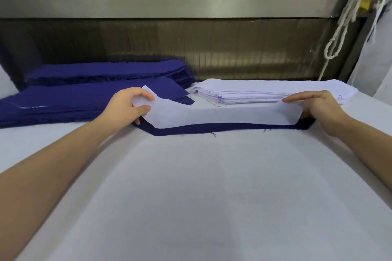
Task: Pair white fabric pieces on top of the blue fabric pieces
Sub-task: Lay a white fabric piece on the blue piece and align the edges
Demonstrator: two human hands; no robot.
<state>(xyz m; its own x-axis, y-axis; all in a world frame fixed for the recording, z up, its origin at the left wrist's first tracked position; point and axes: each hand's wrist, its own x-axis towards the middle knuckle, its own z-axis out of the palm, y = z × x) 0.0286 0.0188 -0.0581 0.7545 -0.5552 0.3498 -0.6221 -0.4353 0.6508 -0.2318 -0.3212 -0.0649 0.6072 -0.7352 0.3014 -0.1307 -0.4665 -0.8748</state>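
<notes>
A long white fabric piece (212, 115) lies over a blue fabric piece (212, 128) on the white table, with the blue showing as a strip along the near edge. My left hand (125, 105) pinches the white piece's left end, lifted and curled. My right hand (316, 106) holds its right end, fingers stretched out on top and thumb hidden beneath. Both ends are raised off the blue.
Two stacks of blue pieces (84, 99) (106, 71) sit at the back left. A stack of white pieces (265, 91) lies at the back right. A metal wall (191, 48) runs behind. White cords (347, 27) hang at the right. The white table surface (191, 197) stretches toward me.
</notes>
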